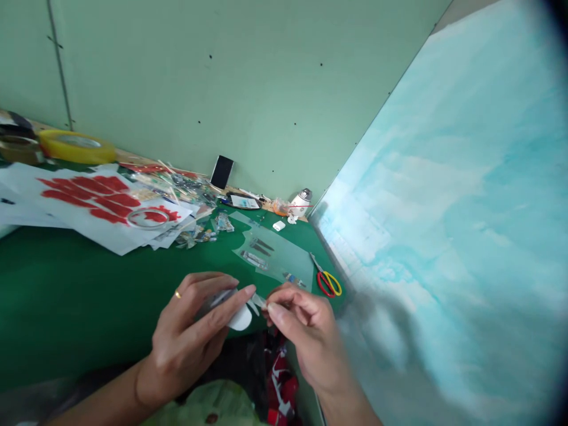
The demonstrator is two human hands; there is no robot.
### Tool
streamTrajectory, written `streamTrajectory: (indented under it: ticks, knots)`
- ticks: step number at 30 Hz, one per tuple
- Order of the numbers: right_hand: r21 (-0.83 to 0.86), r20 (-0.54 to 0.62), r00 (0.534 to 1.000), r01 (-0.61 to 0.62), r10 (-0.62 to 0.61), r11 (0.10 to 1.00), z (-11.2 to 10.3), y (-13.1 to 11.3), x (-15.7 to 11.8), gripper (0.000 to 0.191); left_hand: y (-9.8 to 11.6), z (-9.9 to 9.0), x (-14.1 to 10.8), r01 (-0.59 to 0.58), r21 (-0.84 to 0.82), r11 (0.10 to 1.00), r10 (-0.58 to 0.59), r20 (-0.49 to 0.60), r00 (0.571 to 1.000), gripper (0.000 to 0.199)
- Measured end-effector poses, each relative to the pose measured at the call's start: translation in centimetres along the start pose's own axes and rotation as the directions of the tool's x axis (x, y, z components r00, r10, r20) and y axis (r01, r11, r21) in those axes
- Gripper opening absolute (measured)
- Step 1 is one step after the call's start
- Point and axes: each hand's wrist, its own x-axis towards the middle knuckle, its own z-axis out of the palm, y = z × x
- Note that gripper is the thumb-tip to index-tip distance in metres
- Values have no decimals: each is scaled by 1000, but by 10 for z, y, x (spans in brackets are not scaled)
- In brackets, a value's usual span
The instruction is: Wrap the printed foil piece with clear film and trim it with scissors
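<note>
My left hand (193,331), a ring on one finger, is closed around a white object with a rounded end (241,318); the fingers hide most of it, so its kind is unclear. Close by on the right, my right hand (306,325) pinches a small translucent strip (258,300) between thumb and forefinger. The strip spans the narrow gap between the hands. Beyond them, a clear plastic sheet (284,251) lies on the green tabletop (110,284) with several small printed cut-out pieces (254,259) on it. Scissors (327,281) with red and yellow handles rest beside the sheet.
White papers with red shapes (106,204) and a clear tape roll (148,218) lie left. Farther back are a yellow tape roll (77,147), a heap of small packets (181,186), a phone-like dark panel (222,171) and a white container (302,202). Walls border the table behind and right.
</note>
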Motion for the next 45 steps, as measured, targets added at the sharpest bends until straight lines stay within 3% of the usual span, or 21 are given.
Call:
streamTrajectory:
  ticks: [8, 18, 22, 26, 31, 36, 40, 45]
  knots:
    - [-4, -29, 999, -22, 22, 1000, 10, 4, 1, 9, -5, 1, -8, 24, -8, 1000, -24, -22, 999, 57]
    - [-120, -49, 997, 60, -66, 991, 16, 3, 4, 11, -7, 7, -14, 55, -29, 998, -55, -10, 998, 57]
    - [-163, -54, 991, 109, -119, 981, 15, 3, 7, 12, -5, 8, -18, 113, -110, 987, -106, 73, 992, 59]
    - [-342, -76, 963, 220, -260, 914, 12, 7, 7, 10, 0, -5, -18, 299, -302, 905, -227, 252, 941, 53]
    - [-552, 0, 887, 385, -462, 739, 13, 10, 6, 17, 6, -22, 3, 437, -359, 825, -376, 230, 898, 16]
    - [-590, 85, 881, 420, -465, 689, 18, 5, 6, 15, 11, -14, 15, 582, -403, 706, -421, 421, 803, 20]
    - [-577, 108, 891, 417, -441, 702, 20, 4, 6, 14, 13, -6, 10, 605, -426, 673, -444, 421, 791, 20]
    - [-557, 142, 891, 432, -431, 710, 19, 6, 9, 14, 10, -8, 6, 610, -432, 664, -430, 446, 785, 22]
